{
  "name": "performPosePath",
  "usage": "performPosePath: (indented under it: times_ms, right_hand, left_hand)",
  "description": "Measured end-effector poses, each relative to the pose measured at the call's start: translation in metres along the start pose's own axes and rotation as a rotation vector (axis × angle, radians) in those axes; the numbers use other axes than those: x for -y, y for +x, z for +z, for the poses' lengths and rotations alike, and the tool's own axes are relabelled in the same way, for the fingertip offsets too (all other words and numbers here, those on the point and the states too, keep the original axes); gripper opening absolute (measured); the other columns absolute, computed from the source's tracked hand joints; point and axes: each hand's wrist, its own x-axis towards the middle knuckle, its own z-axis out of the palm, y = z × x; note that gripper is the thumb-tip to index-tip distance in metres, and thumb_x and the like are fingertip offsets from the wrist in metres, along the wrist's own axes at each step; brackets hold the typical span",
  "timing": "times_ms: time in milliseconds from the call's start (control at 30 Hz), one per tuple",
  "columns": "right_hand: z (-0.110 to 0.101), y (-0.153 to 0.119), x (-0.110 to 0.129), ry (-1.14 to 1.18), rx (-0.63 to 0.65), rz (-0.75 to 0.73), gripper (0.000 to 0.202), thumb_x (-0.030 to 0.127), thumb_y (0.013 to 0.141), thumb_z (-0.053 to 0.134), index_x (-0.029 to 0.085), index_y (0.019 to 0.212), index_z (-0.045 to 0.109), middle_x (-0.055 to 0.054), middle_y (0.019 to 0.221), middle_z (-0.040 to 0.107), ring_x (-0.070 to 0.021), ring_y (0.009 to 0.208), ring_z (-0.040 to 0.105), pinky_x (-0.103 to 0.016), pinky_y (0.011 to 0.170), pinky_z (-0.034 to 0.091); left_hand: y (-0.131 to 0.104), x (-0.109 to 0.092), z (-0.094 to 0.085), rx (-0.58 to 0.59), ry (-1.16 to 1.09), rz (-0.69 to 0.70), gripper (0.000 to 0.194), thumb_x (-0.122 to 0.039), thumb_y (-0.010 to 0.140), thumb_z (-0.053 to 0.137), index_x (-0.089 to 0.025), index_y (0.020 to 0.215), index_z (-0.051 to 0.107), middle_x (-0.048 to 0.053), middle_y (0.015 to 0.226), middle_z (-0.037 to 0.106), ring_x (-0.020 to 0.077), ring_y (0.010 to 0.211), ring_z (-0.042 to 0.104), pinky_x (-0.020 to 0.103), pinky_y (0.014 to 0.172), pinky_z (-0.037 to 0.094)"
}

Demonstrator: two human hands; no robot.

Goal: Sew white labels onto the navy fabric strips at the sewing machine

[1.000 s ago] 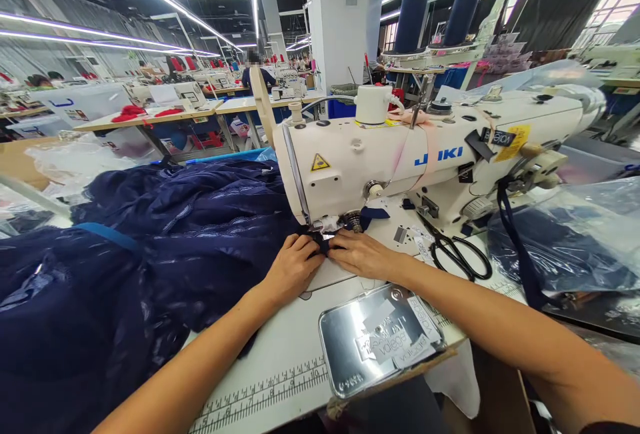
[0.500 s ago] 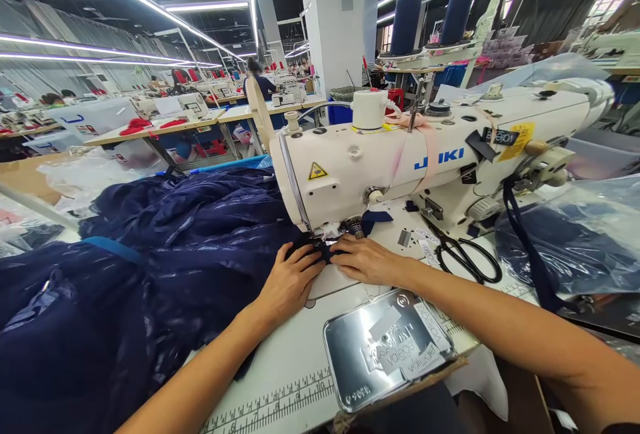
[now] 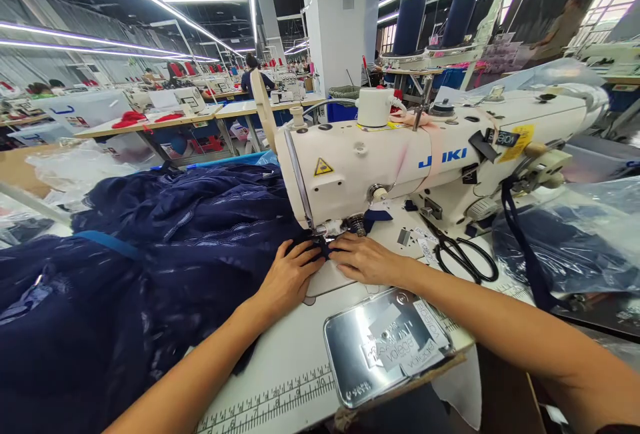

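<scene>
My left hand (image 3: 289,274) lies on the navy fabric (image 3: 327,247) just left of the needle area, its fingers stretched out and a little apart, pressing down. From the other side, my right hand (image 3: 367,261) has its fingers closed together at the edge of that fabric; the fingertips are partly hidden close under the machine head. Both hands are in front of the presser foot of a white sewing machine (image 3: 345,161). A large heap of navy garments (image 3: 210,221) spreads leftward from the left hand.
A metal tin lid with paper labels (image 3: 357,361) rests at the table's front edge. Black scissors (image 3: 467,254) lie beyond my right forearm. Navy fabric in clear plastic (image 3: 565,241) is at the right. Printed ruler marks (image 3: 280,404) run along the tabletop. People work farther back.
Both hands keep nearly the same place at the fabric. The view has shifted slightly. A person now shows more fully at the far right background.
</scene>
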Motion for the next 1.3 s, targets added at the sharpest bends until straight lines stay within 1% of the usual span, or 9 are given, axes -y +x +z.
performPosePath:
  times_ms: [300, 433, 667, 767, 900, 1000, 1067, 1133, 1300]
  right_hand:
    - [0.003, 0.002, 0.002, -0.054, 0.002, 0.065, 0.031, 0.029, 0.083, 0.05, 0.01, 0.105, 0.06, -0.013, 0.112, 0.058, -0.0229, 0.101, 0.053, -0.039, 0.089, 0.042]
    - [0.003, 0.001, 0.002, -0.026, 0.055, 0.122, 0.041, 0.035, 0.082, 0.051, 0.008, 0.113, 0.056, -0.016, 0.12, 0.053, -0.0244, 0.107, 0.051, -0.04, 0.092, 0.04]
    - [-0.001, 0.004, 0.001, 0.009, 0.154, 0.184, 0.055, 0.043, 0.079, 0.053, 0.006, 0.119, 0.051, -0.018, 0.128, 0.046, -0.0273, 0.117, 0.043, -0.042, 0.093, 0.037]
    - [0.001, 0.006, -0.003, 0.009, 0.14, 0.194, 0.051, 0.041, 0.08, 0.052, 0.007, 0.119, 0.051, -0.016, 0.126, 0.048, -0.026, 0.114, 0.045, -0.04, 0.092, 0.039]
    - [0.004, 0.012, -0.006, -0.056, 0.101, 0.251, 0.042, 0.034, 0.084, 0.047, 0.008, 0.116, 0.053, -0.014, 0.113, 0.057, -0.0245, 0.104, 0.052, -0.039, 0.089, 0.04]
    - [0.0, 0.016, -0.002, -0.136, 0.119, 0.249, 0.044, 0.041, 0.084, 0.047, 0.008, 0.113, 0.054, -0.016, 0.11, 0.058, -0.0279, 0.102, 0.051, -0.044, 0.089, 0.038]
    - [-0.006, 0.016, 0.003, -0.17, 0.147, 0.231, 0.047, 0.047, 0.081, 0.048, 0.008, 0.108, 0.056, -0.017, 0.107, 0.058, -0.0299, 0.101, 0.051, -0.047, 0.087, 0.037]
    - [-0.011, 0.014, 0.008, -0.188, 0.17, 0.222, 0.045, 0.047, 0.08, 0.05, 0.008, 0.101, 0.059, -0.019, 0.104, 0.058, -0.0305, 0.099, 0.051, -0.048, 0.087, 0.036]
    - [-0.012, 0.006, 0.014, -0.197, 0.174, 0.229, 0.022, 0.026, 0.08, 0.05, 0.008, 0.087, 0.061, -0.017, 0.094, 0.058, -0.0257, 0.09, 0.052, -0.037, 0.078, 0.043]
  left_hand:
    - [0.005, 0.009, 0.0, 0.023, -0.004, 0.002, 0.041, -0.007, 0.075, 0.038, -0.019, 0.107, 0.06, 0.008, 0.115, 0.059, 0.0263, 0.114, 0.045, 0.055, 0.094, 0.028]
    - [0.008, 0.013, -0.002, 0.054, 0.006, 0.003, 0.043, -0.005, 0.073, 0.038, -0.02, 0.107, 0.06, 0.008, 0.115, 0.059, 0.0259, 0.113, 0.045, 0.055, 0.095, 0.028]
    - [0.015, 0.025, -0.002, 0.052, 0.017, 0.008, 0.047, -0.004, 0.067, 0.039, -0.021, 0.105, 0.061, 0.007, 0.112, 0.061, 0.0247, 0.108, 0.049, 0.054, 0.094, 0.029]
    - [0.016, 0.022, -0.003, 0.013, 0.04, 0.007, 0.042, -0.008, 0.068, 0.043, -0.019, 0.104, 0.062, 0.007, 0.109, 0.062, 0.0252, 0.106, 0.05, 0.053, 0.094, 0.031]
    - [0.013, 0.007, -0.003, -0.112, 0.161, -0.017, 0.025, -0.02, 0.078, 0.045, -0.014, 0.09, 0.066, 0.011, 0.104, 0.064, 0.0276, 0.106, 0.05, 0.052, 0.095, 0.032]
    - [0.01, -0.005, -0.002, -0.187, 0.312, -0.099, 0.024, -0.024, 0.08, 0.046, -0.014, 0.082, 0.068, 0.014, 0.108, 0.06, 0.0331, 0.112, 0.045, 0.059, 0.095, 0.028]
    - [0.01, -0.008, -0.002, -0.188, 0.384, -0.16, 0.021, -0.022, 0.078, 0.049, -0.016, 0.087, 0.067, 0.015, 0.112, 0.057, 0.0368, 0.116, 0.039, 0.064, 0.093, 0.025]
    - [0.012, -0.008, -0.003, -0.159, 0.412, -0.198, 0.026, -0.019, 0.074, 0.051, -0.019, 0.096, 0.065, 0.015, 0.114, 0.056, 0.0383, 0.117, 0.036, 0.066, 0.092, 0.024]
    - [0.018, 0.003, -0.003, -0.085, 0.377, -0.163, 0.034, -0.018, 0.071, 0.053, -0.023, 0.103, 0.061, 0.013, 0.109, 0.057, 0.036, 0.115, 0.039, 0.062, 0.092, 0.026]
